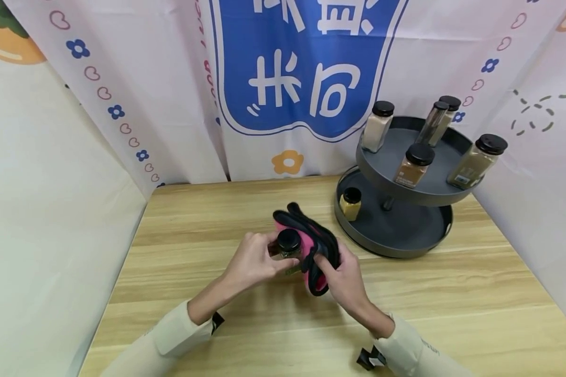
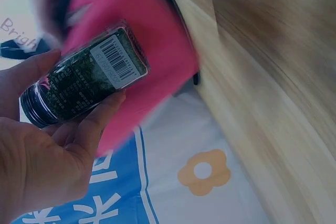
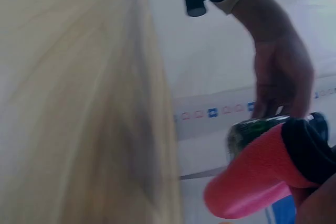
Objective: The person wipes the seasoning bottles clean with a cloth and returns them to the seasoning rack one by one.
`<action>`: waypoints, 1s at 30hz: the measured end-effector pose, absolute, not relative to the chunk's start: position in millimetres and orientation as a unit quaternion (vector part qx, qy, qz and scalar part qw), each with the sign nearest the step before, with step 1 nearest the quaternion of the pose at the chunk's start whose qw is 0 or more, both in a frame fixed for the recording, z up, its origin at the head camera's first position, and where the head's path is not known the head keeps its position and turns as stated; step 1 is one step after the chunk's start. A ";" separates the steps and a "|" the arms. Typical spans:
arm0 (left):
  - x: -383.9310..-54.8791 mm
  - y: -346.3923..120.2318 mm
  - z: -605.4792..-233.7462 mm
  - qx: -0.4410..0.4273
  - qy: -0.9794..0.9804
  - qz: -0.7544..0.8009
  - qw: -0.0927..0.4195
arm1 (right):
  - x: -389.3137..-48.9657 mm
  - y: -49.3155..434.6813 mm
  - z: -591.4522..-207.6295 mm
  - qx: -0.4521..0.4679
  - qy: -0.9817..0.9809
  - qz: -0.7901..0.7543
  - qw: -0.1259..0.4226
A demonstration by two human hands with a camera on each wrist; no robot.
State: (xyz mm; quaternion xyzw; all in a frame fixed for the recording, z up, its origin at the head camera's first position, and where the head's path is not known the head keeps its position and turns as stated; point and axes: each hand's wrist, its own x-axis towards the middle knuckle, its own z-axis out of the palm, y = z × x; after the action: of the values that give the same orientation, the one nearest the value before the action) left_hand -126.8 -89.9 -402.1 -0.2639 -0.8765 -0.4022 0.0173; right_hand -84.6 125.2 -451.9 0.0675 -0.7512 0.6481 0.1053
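Note:
My left hand grips a square glass spice jar with dark green contents, a black lid and a white barcode label. In the left wrist view the jar lies tilted across the fingers, its base against the pink side of a cloth. This folded pink cloth with black edging is held in my right hand, thumb on top. In the head view the cloth stands right beside the jar, over the middle of the wooden table. The right wrist view shows the cloth's rounded pink fold overlapping part of the jar.
At the right stands a dark grey two-tier turntable. Its upper tier holds several black-lidded spice jars, including one with brown contents. A small yellow-filled jar sits on the lower tier. A printed curtain hangs behind the wooden table.

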 end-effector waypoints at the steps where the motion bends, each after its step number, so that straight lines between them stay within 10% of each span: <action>1: -127.3 -90.1 -402.3 -0.263 -0.878 -0.400 0.018 | -83.4 124.5 -449.3 0.071 -0.742 0.656 0.115; 30: -129.9 -88.1 -401.1 -0.252 -0.883 -0.396 0.014 | -79.4 125.8 -447.3 0.039 -0.748 0.659 0.073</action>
State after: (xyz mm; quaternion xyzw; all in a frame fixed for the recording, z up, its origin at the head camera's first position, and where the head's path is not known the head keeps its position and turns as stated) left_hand -129.9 -88.1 -401.1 -0.2522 -0.8829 -0.3960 0.0136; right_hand -79.4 125.8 -447.3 0.0391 -0.7477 0.6588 0.0735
